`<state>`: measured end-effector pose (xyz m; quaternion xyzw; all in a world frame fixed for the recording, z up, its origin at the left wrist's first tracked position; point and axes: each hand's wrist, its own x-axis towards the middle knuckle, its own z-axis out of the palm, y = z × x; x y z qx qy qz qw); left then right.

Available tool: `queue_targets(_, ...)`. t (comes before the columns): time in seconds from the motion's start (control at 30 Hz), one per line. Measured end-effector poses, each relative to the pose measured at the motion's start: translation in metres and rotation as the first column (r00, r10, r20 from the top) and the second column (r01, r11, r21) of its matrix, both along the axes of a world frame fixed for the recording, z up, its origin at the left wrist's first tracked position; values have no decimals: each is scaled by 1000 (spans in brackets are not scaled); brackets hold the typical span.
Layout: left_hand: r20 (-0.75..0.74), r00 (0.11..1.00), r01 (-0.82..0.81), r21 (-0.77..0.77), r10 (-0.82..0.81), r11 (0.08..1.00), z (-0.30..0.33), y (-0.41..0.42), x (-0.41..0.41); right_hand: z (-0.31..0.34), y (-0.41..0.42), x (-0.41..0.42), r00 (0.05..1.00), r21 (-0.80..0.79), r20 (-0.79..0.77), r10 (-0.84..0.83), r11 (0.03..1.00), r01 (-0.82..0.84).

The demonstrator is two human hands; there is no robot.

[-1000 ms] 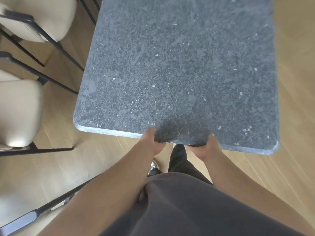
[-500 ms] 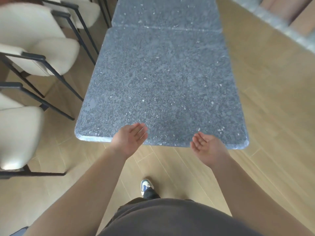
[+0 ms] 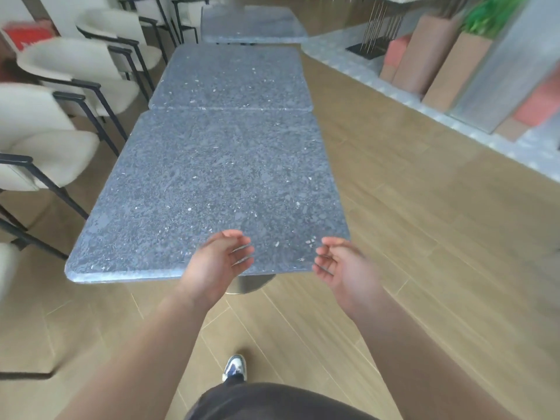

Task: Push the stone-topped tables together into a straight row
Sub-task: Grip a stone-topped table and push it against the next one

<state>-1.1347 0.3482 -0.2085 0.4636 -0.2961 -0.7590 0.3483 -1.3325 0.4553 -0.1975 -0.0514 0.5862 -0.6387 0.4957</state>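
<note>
The near stone-topped table [image 3: 212, 183] is dark grey and speckled. Its far edge butts against a second stone-topped table [image 3: 230, 77], and the seam between them runs straight. A third stone-topped table [image 3: 251, 24] stands further back with a gap before it. My left hand [image 3: 219, 262] hovers over the near table's front edge, fingers loosely curved, holding nothing. Off the front right corner, my right hand [image 3: 339, 265] hangs palm up and relaxed, touching nothing.
Cream chairs with black frames [image 3: 57, 140] line the left side of the tables. A pale raised ledge [image 3: 448, 116] with planters and a green plant [image 3: 491, 16] runs along the right. Wooden floor [image 3: 409, 237] lies between the ledge and the tables.
Both hands gripped the near table's front edge a second ago and have since let go and drawn back. The view has lifted, showing the row of tables.
</note>
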Motion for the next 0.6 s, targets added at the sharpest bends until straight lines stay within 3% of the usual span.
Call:
queue_targets(0.3,8,998,59,-208,-58,976,46,21,-91,39,23,-79,995,-158,-68,-73,986,61)
queue_targets(0.6,75,997,22,-295,0,955,43,-33,-179,45,-37,-175,987,-122,-158,-17,993,-3)
